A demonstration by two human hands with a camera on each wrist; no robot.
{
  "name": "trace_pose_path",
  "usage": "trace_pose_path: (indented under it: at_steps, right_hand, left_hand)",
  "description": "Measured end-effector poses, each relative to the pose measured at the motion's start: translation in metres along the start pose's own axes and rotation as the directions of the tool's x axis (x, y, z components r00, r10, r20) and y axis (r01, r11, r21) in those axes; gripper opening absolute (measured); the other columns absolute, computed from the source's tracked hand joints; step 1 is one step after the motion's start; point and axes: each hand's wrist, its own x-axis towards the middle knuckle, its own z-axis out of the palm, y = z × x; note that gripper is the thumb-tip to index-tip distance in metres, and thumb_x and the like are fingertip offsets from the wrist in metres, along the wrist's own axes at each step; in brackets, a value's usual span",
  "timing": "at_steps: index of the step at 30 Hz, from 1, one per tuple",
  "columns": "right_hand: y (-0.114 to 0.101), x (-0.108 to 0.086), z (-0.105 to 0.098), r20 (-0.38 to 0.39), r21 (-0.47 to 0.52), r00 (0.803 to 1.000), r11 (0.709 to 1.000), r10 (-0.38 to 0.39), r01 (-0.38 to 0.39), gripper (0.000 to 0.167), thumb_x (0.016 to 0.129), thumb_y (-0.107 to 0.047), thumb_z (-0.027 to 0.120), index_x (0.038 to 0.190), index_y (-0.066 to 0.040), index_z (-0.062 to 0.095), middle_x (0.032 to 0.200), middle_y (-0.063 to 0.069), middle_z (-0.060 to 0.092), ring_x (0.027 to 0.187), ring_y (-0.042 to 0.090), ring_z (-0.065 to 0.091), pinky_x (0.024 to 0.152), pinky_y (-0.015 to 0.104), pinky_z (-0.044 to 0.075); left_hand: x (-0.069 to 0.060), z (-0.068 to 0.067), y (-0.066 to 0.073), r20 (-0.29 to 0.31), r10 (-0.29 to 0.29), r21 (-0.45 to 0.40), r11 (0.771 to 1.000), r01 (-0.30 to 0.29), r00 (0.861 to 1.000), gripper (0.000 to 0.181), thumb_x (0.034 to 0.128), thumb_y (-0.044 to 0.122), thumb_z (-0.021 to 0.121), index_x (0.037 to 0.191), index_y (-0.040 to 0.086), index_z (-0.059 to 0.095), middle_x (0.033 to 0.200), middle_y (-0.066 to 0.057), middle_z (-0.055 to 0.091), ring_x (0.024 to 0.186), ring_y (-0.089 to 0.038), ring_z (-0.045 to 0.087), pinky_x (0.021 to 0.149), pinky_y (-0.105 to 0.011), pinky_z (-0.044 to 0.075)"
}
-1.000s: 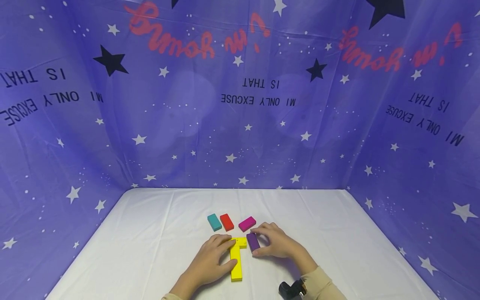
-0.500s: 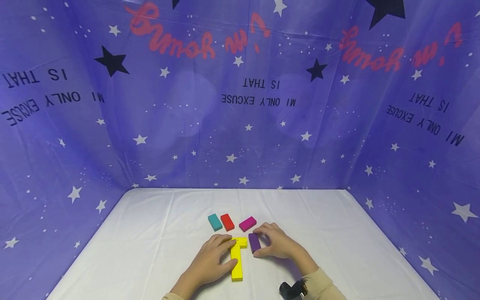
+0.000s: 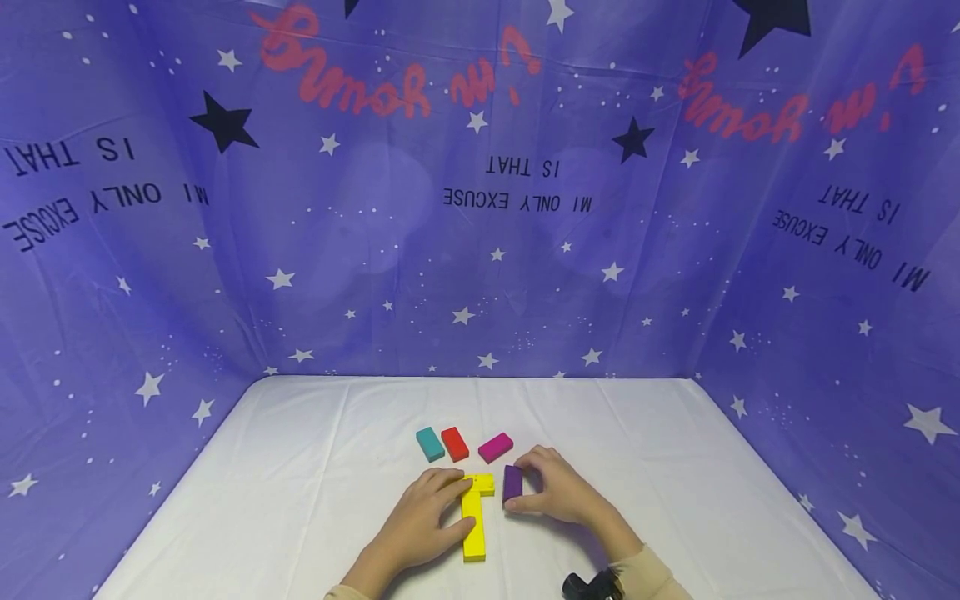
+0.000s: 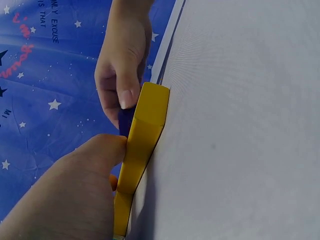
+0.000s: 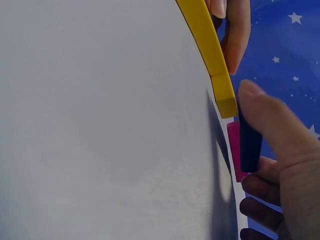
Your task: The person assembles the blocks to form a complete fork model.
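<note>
Yellow blocks (image 3: pixel 473 533) lie on the white cloth, a long one with a short one crosswise at its far end. My left hand (image 3: pixel 423 521) grips them from the left, thumb on the long block and fingertips at the far end. My right hand (image 3: pixel 558 490) pinches a purple block (image 3: pixel 513 486) by its two ends, a small gap to the right of the yellow ones. In the right wrist view the purple block (image 5: pixel 249 142) looks dark, between thumb and fingers, with a magenta block (image 5: pixel 235 150) behind it.
Beyond the hands lie a teal block (image 3: pixel 430 444), a red block (image 3: pixel 454 444) and the magenta block (image 3: pixel 496 448). A black object (image 3: pixel 588 586) is at the right wrist. Purple star-printed fabric (image 3: pixel 480 292) surrounds the table's back and sides.
My right hand has drawn the purple block a little to the right, away from the yellow blocks, and turned it straighter. The left hand stays on the yellow blocks.
</note>
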Motion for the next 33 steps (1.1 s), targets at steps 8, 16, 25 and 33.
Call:
trace_pose_path:
  at_steps: [8,16,25,33]
  right_hand:
    - [-0.014,-0.011,0.0,0.02,0.068,1.0,0.998,-0.017,0.015,0.06,0.069,-0.067,0.078,0.11,-0.029,0.058,0.106,-0.017,0.057,0.104,0.006,0.054,0.098,0.036,0.049]
    - [-0.036,-0.022,0.0,0.087,0.111,0.995,0.993,-0.053,0.043,0.056,0.069,-0.064,0.08,0.106,-0.03,0.057,0.1,-0.016,0.057,0.094,0.005,0.054,0.088,0.026,0.049]
    - [-0.049,-0.033,0.004,0.17,0.122,0.983,0.992,-0.066,0.045,0.053,0.07,-0.064,0.079,0.104,-0.031,0.055,0.099,-0.017,0.056,0.093,0.001,0.053,0.087,0.023,0.049]
    - [-0.049,-0.032,0.005,0.161,0.098,0.984,0.993,-0.077,0.062,0.054,0.071,-0.066,0.077,0.104,-0.03,0.056,0.099,-0.018,0.056,0.092,0.0,0.053,0.087,0.023,0.05]
  left_hand:
    - [-0.001,0.0,-0.001,-0.008,0.001,-0.01,1.0,-0.001,1.0,0.057,0.0917,0.058,0.058,0.139,0.026,0.058,0.144,0.005,0.054,0.135,-0.019,0.045,0.113,-0.053,0.039]
    - [-0.001,0.001,-0.002,-0.043,0.029,-0.004,1.0,-0.029,0.999,0.057,0.0913,0.057,0.059,0.137,0.024,0.059,0.142,0.004,0.055,0.133,-0.02,0.047,0.11,-0.054,0.041]
    - [0.0,0.002,-0.002,-0.026,0.016,-0.009,1.0,-0.016,1.0,0.057,0.0915,0.057,0.059,0.138,0.024,0.059,0.142,0.004,0.055,0.133,-0.02,0.046,0.111,-0.055,0.041]
    - [0.0,0.0,-0.001,-0.017,0.007,-0.017,1.0,-0.008,1.0,0.058,0.0912,0.056,0.06,0.139,0.024,0.058,0.143,0.003,0.055,0.134,-0.021,0.046,0.111,-0.055,0.04]
